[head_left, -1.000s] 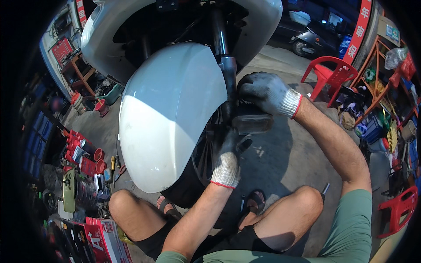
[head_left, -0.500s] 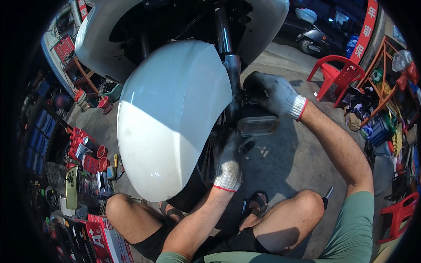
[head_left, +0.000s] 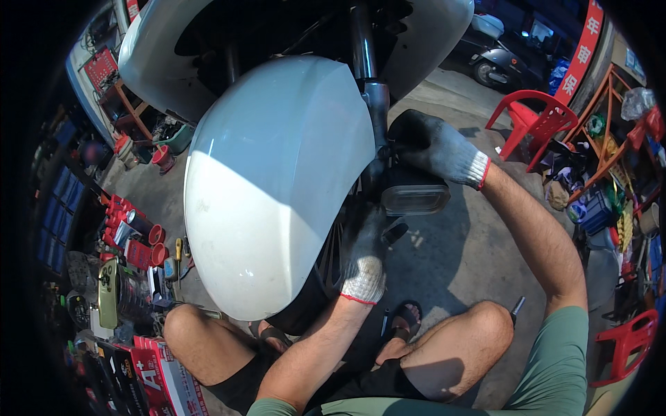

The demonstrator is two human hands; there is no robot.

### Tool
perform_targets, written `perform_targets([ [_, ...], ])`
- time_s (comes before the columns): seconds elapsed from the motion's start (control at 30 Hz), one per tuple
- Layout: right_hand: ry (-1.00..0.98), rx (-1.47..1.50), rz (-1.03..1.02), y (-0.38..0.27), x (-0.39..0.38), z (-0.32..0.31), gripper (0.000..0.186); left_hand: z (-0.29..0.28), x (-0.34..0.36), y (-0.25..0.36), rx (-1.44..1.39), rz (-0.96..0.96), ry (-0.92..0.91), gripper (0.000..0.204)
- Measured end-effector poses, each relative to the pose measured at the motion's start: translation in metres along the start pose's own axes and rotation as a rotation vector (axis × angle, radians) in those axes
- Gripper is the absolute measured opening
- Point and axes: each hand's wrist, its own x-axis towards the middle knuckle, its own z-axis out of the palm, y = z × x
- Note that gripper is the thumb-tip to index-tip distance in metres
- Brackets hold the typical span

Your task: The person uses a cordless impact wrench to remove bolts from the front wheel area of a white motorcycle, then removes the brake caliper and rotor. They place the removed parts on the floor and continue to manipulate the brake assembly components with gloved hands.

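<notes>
A white front fender [head_left: 270, 187] of a two-wheeler fills the middle, with a dark fork leg [head_left: 375, 114] along its right side. My right hand [head_left: 444, 149], in a white glove with blackened fingers, is curled against the fork leg; what its fingertips grip is hidden. Just below it, a dark block with a rectangular, grey-rimmed face [head_left: 416, 199] juts out from the fork. My left hand [head_left: 363, 256], gloved alike, reaches up beside the wheel beneath that block. Its dark fingers are lost in shadow. A small black piece [head_left: 395, 234] sticks out beside them.
Red plastic chairs [head_left: 531, 121] stand at the right, near a cluttered shelf [head_left: 610, 152]. On the left floor lie a yellow-handled screwdriver [head_left: 178, 249], red cups [head_left: 158, 244] and boxes [head_left: 163, 374]. A scooter [head_left: 496, 62] is parked at the far right.
The fender's right edge, fork leg and block sit slightly farther right in view, and both hands have shifted with them. The small black piece appears tilted a little more upward. Hand poses look nearly the same.
</notes>
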Motion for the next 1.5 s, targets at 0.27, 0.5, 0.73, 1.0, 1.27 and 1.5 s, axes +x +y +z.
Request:
perform_targets([
  [0.27, 0.048, 0.047, 0.022, 0.006, -0.003, 0.004, 0.049, -0.006, 0.003, -0.003, -0.015, -0.004, -0.034, 0.035],
  [0.5, 0.103, 0.089, 0.056, 0.002, -0.007, 0.009, 0.054, -0.008, 0.004, -0.008, -0.005, -0.001, -0.028, 0.037],
  [0.73, 0.076, 0.103, 0.062, 0.002, -0.008, 0.007, 0.054, -0.005, 0.003, -0.008, 0.002, -0.006, -0.023, 0.041],
  [1.0, 0.074, 0.056, 0.071, -0.002, -0.007, 0.007, 0.054, -0.004, 0.004, -0.006, 0.001, 0.015, -0.006, 0.04],
  [1.27, 0.11, 0.073, 0.028, 0.004, -0.009, 0.01, 0.052, -0.004, 0.002, -0.007, -0.021, 0.0, -0.021, 0.035],
  [1.5, 0.061, 0.089, 0.053, 0.001, -0.008, 0.007, 0.054, -0.007, 0.004, -0.007, -0.042, -0.001, -0.01, 0.034],
])
